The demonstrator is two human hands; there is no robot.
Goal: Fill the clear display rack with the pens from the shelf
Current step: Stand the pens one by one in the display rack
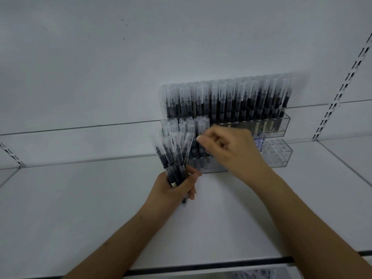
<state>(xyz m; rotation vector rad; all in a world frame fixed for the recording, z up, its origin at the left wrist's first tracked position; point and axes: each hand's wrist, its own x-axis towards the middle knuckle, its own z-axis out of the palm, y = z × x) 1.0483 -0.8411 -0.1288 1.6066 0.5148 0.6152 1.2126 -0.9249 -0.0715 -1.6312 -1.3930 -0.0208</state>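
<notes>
My left hand (177,186) holds a bundle of pens (173,156) before the rack (281,158) on the shelf (80,198), my right hand (231,152) beside it at the front tier.

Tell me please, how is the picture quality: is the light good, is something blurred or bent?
Head view: light is dim and flat with a grey-blue cast; the shelf edges and the slotted upright curve from wide-angle distortion; the clear display rack is hard to read, nearly see-through; the right hand and the pens in the left hand look slightly soft.
</notes>
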